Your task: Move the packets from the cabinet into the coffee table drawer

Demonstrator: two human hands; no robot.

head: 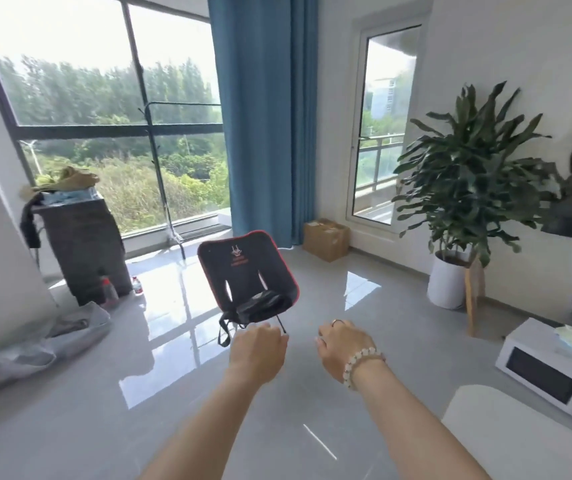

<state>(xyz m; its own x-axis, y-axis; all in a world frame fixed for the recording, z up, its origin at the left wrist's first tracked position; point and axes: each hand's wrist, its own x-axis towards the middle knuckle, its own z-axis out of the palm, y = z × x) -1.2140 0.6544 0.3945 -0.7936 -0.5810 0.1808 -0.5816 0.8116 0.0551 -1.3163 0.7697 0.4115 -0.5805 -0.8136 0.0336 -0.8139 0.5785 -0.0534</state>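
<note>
Left hand and right hand stretched out in front, backs up, just apart from each other, fingers of both curled under into loose fists; nothing visible in either, palm sides hidden. On the right hand a thin ring, on its wrist a bracelet of pale round beads.

Far left on the glossy grey tiled floor, a crumpled grey cloth bag. Behind it a dark brown cabinet, well apart from the hands, topped with a heap of clothes, two small plastic bottles at its foot. Packets not to be made out on it; impossible to say where they lie. Next, a thin black coat stand before the big dark-framed window, then a long blue curtain. In the middle, just beyond the hands, a low black fabric folding chair with red piping, one thin black leg just beside the left hand, contact impossible to judge. Further right a brown cardboard box, a white-framed glass door, a leafy green plant in a white pot, a white microwave oven low down, and at the lower right edge a white rounded furniture corner; no telling whether coffee table or not
</note>
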